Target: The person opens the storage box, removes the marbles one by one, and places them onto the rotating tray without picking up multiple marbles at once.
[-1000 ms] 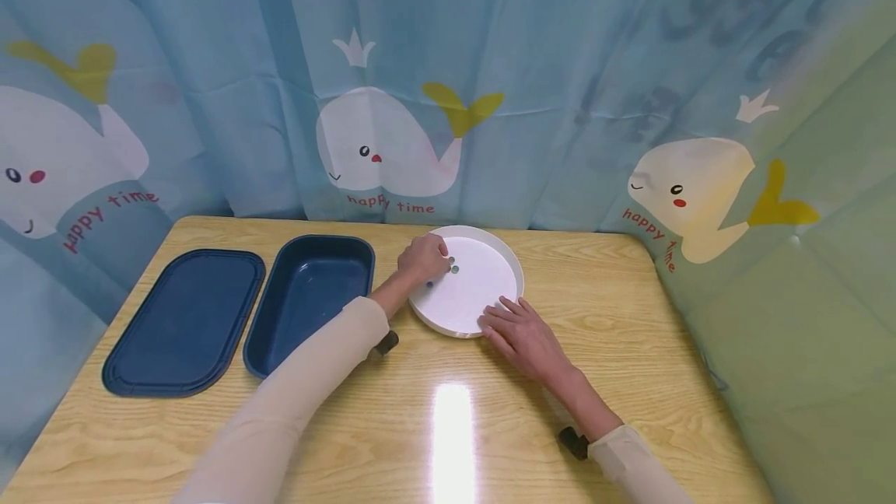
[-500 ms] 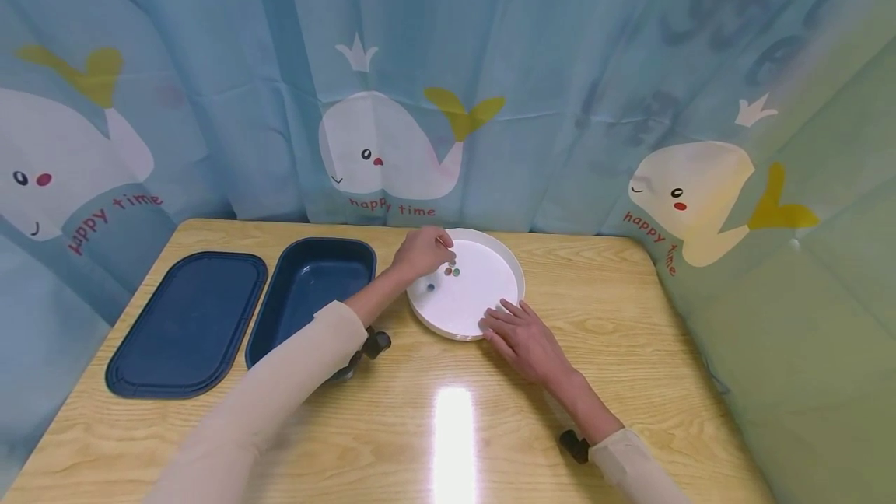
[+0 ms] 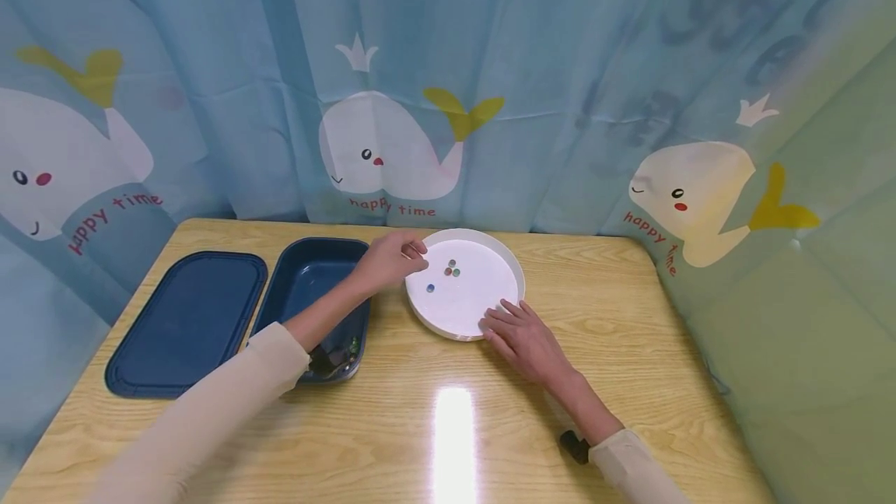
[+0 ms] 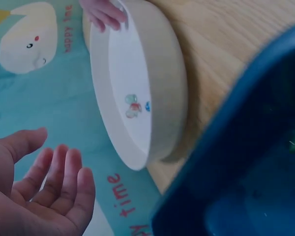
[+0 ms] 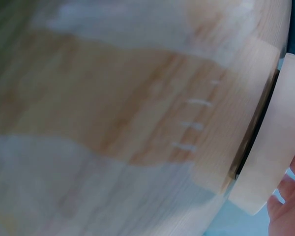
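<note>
One dark blue bin (image 3: 311, 278) stands left of a round white tray (image 3: 483, 290). The left hand (image 3: 390, 263), fingers relaxed and holding nothing, is near the tray's left rim; the right hand (image 3: 521, 339) rests loosely extended fingers on the near-right rim. Inside the tray, three marbles (image 3: 456, 272) cluster near a blue marble (image 3: 430, 288).

left hand (image 3: 388, 259): drawn leftward | fingers (image 3: 413, 242): near white tray's rim (image 3: 483, 239) | marble cluster (image 3: 449, 271) (one red): fully uncovered

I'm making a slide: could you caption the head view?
Left hand open near a white tray of four beads, right hand at its rim; blue bin and lid alongside.
</note>
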Available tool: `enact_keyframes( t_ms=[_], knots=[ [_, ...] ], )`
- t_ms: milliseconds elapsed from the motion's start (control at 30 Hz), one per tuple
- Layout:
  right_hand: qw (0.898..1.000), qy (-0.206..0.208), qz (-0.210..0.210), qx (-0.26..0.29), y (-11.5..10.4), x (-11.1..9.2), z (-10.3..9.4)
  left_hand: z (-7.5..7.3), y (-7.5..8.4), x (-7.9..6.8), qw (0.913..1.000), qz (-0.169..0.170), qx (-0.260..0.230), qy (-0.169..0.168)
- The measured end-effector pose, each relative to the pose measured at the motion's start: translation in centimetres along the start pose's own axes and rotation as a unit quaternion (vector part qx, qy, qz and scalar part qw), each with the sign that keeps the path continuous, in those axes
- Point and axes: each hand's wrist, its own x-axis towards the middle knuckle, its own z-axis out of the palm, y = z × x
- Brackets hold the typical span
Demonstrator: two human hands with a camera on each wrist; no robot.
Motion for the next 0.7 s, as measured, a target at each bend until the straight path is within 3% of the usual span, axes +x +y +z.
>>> enact_keyframes(
  t_ms=[167, 367, 700],
  knots=[
    [1.000, -0.001, 0.000, 0.001, 0.1, 0.0, 0.0, -1.1, -1.0, -1.6, 0.9999, -0.008, 0.010, 0.001],
    [1.000, -0.002, -0.006, 0.000, 0.1, 0.1, -0.1, -2.0, -3.4, -3.9, 0.9996, -0.002, 0.030, 0.001],
    [1.000, -0.011, 0.005, 0.003, -0.1, 0.1, -0.2, -2.3, -7.1, -7.4, 0.9998, -0.014, 0.016, -0.005]
  ],
)
